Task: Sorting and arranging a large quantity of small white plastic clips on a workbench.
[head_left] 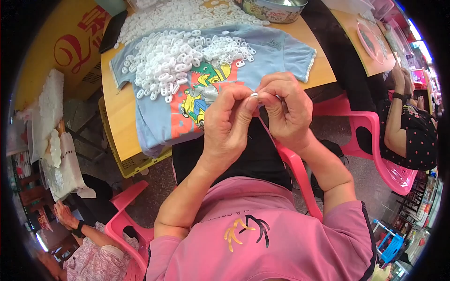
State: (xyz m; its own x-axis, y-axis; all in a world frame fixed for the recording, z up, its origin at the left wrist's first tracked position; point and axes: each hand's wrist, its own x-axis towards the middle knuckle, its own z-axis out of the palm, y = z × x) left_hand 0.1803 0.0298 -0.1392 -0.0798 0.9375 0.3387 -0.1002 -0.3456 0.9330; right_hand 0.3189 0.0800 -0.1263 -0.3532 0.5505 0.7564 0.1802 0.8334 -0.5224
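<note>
My left hand point(228, 122) and my right hand point(288, 111) meet in front of my chest, just past the near edge of the table. The left thumb and forefinger pinch a small white piece point(254, 95), mostly covered by the fingertips. Against its other side, my right thumb and forefinger are also pressed together; what they hold is hidden. Beyond the hands, a light blue printed T-shirt point(152, 124) lies spread out. A heap of white oval plastic pieces point(161, 63) with two holes each rests on it, beside a pile of smaller white pieces point(229, 49).
More white pieces point(154, 23) cover the far part of the wooden table point(323, 70), near a round tin point(276, 10). A dark flat object point(114, 32) lies at its left edge. Pink plastic chairs point(370, 126) stand nearby, with people point(405, 126) seated on both sides.
</note>
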